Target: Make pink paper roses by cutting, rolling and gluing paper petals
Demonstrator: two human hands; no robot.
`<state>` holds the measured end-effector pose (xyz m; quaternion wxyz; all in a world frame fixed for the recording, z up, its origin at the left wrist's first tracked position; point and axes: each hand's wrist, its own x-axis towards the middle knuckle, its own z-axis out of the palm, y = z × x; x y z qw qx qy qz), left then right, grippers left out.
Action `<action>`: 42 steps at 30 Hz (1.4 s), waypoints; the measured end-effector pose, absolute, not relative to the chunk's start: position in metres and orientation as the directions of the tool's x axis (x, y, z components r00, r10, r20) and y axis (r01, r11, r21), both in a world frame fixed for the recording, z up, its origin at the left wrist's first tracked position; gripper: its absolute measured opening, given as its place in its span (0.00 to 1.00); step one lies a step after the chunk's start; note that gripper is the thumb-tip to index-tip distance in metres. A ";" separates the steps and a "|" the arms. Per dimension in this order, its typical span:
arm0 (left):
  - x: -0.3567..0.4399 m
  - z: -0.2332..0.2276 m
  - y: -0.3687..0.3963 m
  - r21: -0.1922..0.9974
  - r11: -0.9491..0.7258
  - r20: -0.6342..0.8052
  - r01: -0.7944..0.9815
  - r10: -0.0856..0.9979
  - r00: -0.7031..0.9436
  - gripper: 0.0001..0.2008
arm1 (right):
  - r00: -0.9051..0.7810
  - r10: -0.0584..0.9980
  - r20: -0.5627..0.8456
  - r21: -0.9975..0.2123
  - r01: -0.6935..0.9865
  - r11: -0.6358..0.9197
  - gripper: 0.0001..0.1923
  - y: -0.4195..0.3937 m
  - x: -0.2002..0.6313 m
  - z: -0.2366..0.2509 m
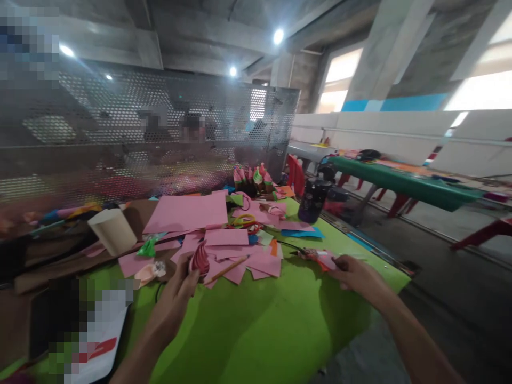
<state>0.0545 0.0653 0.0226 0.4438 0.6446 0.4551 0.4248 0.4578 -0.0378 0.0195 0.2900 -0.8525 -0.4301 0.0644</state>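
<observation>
Gripped in your left hand (178, 288): dark pink rolled paper piece (199, 260); right hand (354, 274) clasps red-handled tool (316, 257); shaping stage, steady alignment needed next.

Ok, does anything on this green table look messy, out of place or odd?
Yes. Pink paper sheets lie scattered and overlapping at all angles, with a pencil lying loose across them. A cream roll leans tilted at the left. The left hand holds a folded red paper piece; the right hand rests on scraps.

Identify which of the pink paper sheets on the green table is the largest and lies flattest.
The large pink paper sheet at the back of the pile, beside the cream paper roll. The pink pieces nearer the left hand are smaller offcuts, overlapping one another.
</observation>
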 end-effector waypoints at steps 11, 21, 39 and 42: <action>0.055 0.032 0.066 0.959 -0.207 0.146 0.194 0.946 0.289 0.22 | 0.365 0.920 -0.141 -0.989 -0.103 -0.111 0.17 -0.030 0.378 0.047; 0.057 0.036 0.063 0.946 -0.244 0.182 0.215 0.945 0.270 0.17 | -0.018 0.994 -0.103 -0.992 0.068 -0.102 0.19 -0.013 0.299 0.063; 0.056 0.036 0.064 0.932 -0.258 0.176 0.254 0.936 0.305 0.19 | -0.053 0.983 -0.176 -0.964 0.213 -0.161 0.27 -0.004 0.271 0.070; 0.056 0.037 0.064 0.940 -0.232 0.148 0.251 0.938 0.313 0.21 | -0.045 0.983 -0.177 -0.960 0.228 -0.163 0.28 -0.003 0.270 0.072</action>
